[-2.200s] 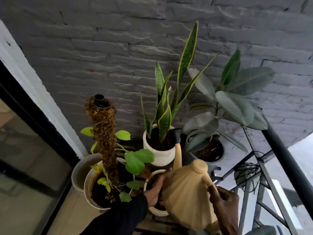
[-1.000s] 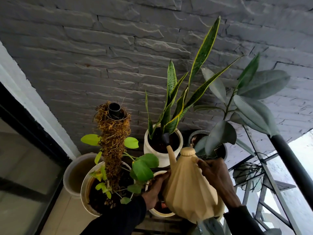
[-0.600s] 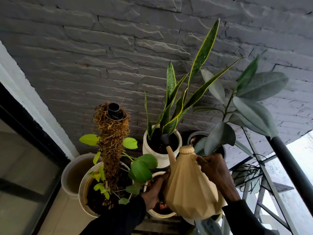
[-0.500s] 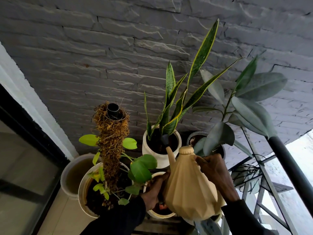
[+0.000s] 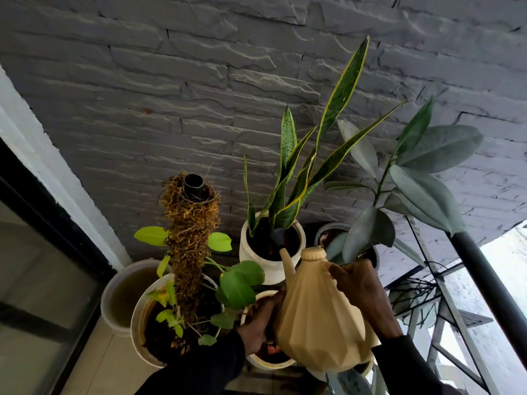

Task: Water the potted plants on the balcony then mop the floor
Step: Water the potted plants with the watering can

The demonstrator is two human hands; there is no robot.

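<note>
I hold a beige faceted watering can tilted forward. Its dark spout tip hangs over the soil of the snake plant's white pot. My left hand grips the can's lower left side, its fingertips hidden behind the can. My right hand grips the handle at the can's upper right. To the left stands a pothos on a moss pole in a white pot. At the right, a rubber plant grows from a dark pot.
A small white pot sits under my hands. An empty pale pot stands at the far left by the glass door. A grey stone wall backs the plants. A black railing post and metal stand are at the right.
The can has swung left and tipped, bringing its spout over the snake plant's pot. My right hand slid up the handle. In the last half second almost nothing moved.
</note>
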